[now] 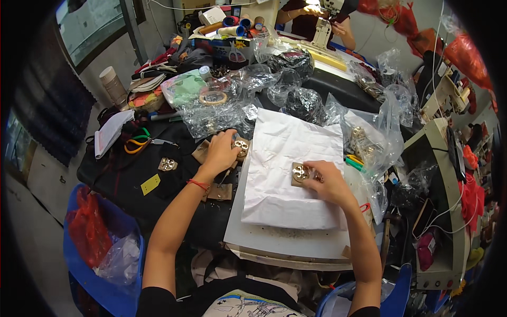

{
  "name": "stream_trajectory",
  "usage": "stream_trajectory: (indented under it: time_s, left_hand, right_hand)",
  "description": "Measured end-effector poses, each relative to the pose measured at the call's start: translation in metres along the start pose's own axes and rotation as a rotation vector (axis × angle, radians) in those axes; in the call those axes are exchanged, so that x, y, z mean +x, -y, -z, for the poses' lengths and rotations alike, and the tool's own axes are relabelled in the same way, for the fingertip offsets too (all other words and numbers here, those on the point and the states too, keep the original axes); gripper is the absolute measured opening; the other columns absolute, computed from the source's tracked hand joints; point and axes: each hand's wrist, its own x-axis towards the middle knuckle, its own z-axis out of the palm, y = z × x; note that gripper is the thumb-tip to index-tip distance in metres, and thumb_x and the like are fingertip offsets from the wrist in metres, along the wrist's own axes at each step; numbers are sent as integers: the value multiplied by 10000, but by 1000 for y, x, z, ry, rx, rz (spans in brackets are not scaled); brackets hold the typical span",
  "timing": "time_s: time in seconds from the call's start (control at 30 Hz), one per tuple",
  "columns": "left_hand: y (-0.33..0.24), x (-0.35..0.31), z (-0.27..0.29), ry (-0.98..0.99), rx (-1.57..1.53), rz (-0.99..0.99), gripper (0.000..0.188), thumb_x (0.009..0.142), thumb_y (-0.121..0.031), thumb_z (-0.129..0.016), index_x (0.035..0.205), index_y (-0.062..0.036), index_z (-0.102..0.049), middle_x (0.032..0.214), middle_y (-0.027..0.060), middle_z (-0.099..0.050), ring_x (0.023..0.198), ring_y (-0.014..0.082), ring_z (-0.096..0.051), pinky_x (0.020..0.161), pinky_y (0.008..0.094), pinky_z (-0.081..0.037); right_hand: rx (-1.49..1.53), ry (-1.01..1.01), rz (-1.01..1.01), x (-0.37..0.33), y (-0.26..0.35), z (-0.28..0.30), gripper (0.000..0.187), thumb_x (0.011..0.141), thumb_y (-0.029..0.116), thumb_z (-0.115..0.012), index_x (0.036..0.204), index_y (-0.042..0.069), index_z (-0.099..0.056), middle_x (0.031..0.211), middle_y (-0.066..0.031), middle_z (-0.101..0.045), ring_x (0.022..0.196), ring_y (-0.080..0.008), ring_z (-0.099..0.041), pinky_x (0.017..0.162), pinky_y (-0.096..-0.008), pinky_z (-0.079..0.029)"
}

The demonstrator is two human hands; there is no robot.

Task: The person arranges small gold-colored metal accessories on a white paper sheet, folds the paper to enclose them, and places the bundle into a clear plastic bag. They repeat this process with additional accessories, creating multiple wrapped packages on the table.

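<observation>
We curled our right hand (pixel 330 182) inward over white paper (pixel 280 148), pinching a brown metal-fitted patch (pixel 299 174); our left hand (pixel 221 153) reached forward, its grip unclear.

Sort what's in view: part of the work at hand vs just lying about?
Work at hand:
- Brown piece with gold fitting, at the right hand
- Similar piece, at the left hand
- White paper, under the right-hand piece

Apparently lying about:
- Yellow tag
- Tape roll
- Orange-handled tool
- Blue bin
</observation>
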Motion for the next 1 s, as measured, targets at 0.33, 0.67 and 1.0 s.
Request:
stream_trajectory:
  time_s: [0.33, 0.67, 1.0]
  left_hand:
    - [-48, 3, 32, 313, -954, 227, 428, 769, -127, -742, 1165, -34, -610, 919, 57, -616, 790, 137, -626, 676, 272, -510]
    - [-83, -36, 22, 45, -327, -232, 476, 769, -218, -744, 1166, -7, -587, 1189, 178, -541, 1141, 329, -516, 951, 401, -424]
    - [-62, -48, 5, 282, -243, -232, 676, 726, -265, -757, 1305, -43, -487, 1248, 191, -504, 1130, 363, -489, 1013, 433, -368]
  right_hand:
    - [-99, 111, 56, 0, -4, 10, 590, 697, 252, -750, 1257, 159, -589, 1323, -103, -532, 1211, -309, -468, 1037, -430, -336]
    - [15, 140, 2, -6, 4, 14, 559, 702, 258, -765, 1215, 103, -606, 1261, -124, -544, 1175, -318, -491, 1020, -415, -376]
    - [-135, 114, 177, 29, 36, -16, 741, 669, 277, -804, 1331, 118, -511, 1284, -142, -521, 1208, -329, -471, 1020, -432, -370]
